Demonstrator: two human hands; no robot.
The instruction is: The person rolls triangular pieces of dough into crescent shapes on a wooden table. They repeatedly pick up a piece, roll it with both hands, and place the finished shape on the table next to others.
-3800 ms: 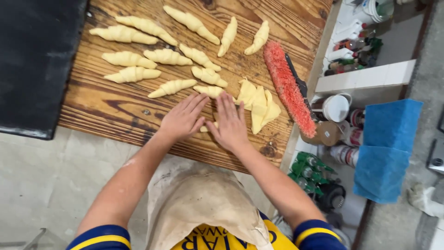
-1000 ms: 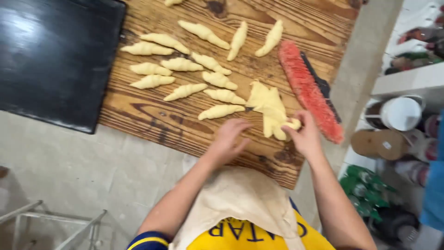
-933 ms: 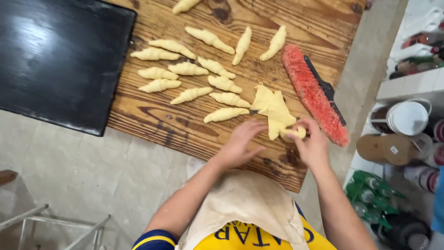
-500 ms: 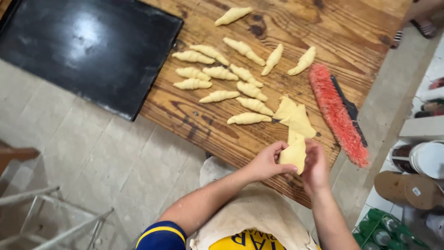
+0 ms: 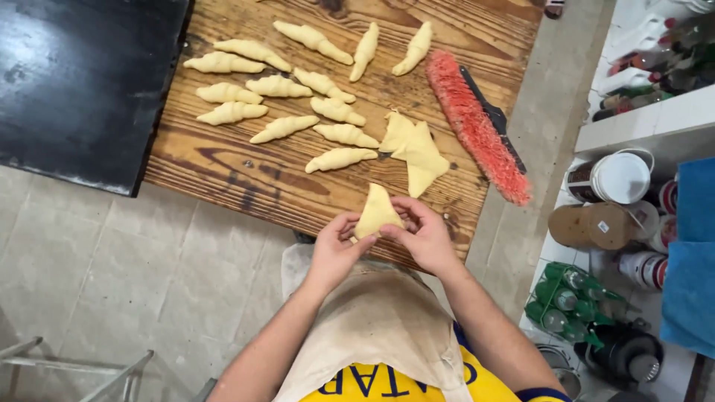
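Both hands hold one pale triangle of dough (image 5: 376, 210) just over the near edge of the wooden table (image 5: 223, 160). My left hand (image 5: 335, 249) pinches its lower left corner, my right hand (image 5: 424, 234) its lower right side. The triangle's tip points away from me. A small stack of flat dough triangles (image 5: 413, 145) lies just beyond the hands. Several rolled, uncooked crescents (image 5: 287, 97) lie in loose rows farther back on the wood.
A brush with red bristles and a black back (image 5: 477, 126) lies at the table's right. A black tray (image 5: 82, 82) sits at the left. Tins, a white bucket (image 5: 622, 179), green bottles (image 5: 570, 301) and blue cloth (image 5: 689, 253) crowd the floor on the right.
I took one dough triangle off the stack and drew it back to the table's near edge, both hands now on it. The view shifted left and back.
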